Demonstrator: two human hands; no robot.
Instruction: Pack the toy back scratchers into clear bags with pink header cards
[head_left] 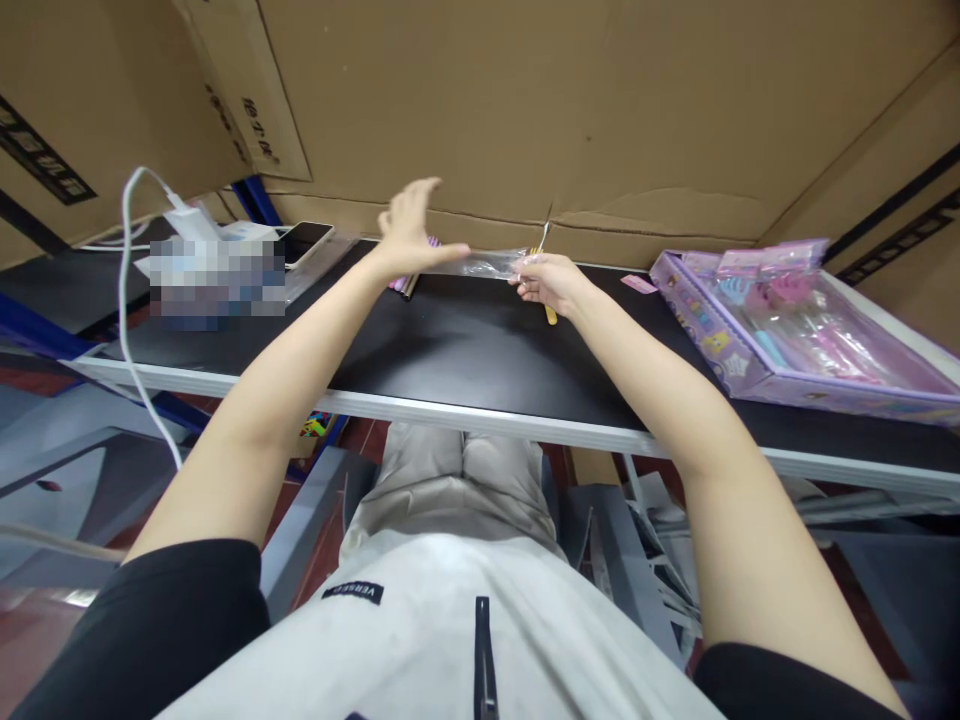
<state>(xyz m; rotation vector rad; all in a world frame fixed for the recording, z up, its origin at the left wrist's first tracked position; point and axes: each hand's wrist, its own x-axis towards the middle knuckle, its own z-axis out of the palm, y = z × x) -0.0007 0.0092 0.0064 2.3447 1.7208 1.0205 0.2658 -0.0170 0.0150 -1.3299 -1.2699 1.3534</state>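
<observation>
A long clear plastic sleeve (480, 264) stretches between my two hands above the far part of the black table (465, 350). My left hand (409, 232) pinches its left end with thumb and forefinger, the other fingers raised and spread. My right hand (546, 280) is closed on the right end. A yellow-handled tool (545, 270), probably scissors, lies under my right hand with its tip pointing to the cardboard. Purple pen-like things (409, 283) lie just below my left hand.
A purple stationery gift box (795, 330) lies at the right end of the table. At the back left sit a phone (307, 240), a white charger (187, 220) with its cable and a blurred-out item. A small pink slip (639, 284) lies beside the gift box. Cardboard (600, 110) walls the back.
</observation>
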